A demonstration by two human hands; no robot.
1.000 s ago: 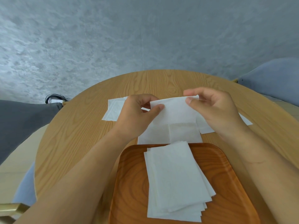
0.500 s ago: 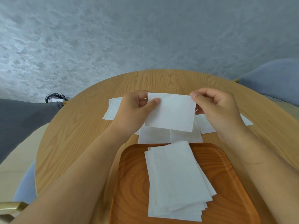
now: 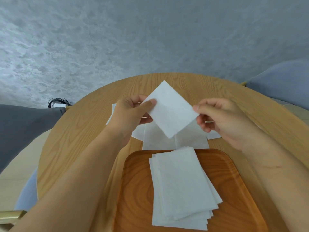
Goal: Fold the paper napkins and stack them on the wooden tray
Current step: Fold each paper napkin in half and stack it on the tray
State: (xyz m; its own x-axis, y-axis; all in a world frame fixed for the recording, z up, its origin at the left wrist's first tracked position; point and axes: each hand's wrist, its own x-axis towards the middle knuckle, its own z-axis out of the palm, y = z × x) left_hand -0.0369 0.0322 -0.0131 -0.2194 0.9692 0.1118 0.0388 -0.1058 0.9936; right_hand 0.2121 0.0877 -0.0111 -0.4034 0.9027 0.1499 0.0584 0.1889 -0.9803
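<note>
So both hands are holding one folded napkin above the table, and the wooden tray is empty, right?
Not quite. The head view shows the wooden tray holds a stack of folded napkins. The left hand and right hand do hold one folded napkin above the table.

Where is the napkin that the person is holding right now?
In the head view the held napkin hangs mid-frame, tilted like a diamond, pinched between the left hand and right hand, above flat napkins on the table, just beyond the wooden tray.

Left grip (image 3: 132,113) pinches, thumb forward; right grip (image 3: 222,118) pinches, fingers curled.
</note>
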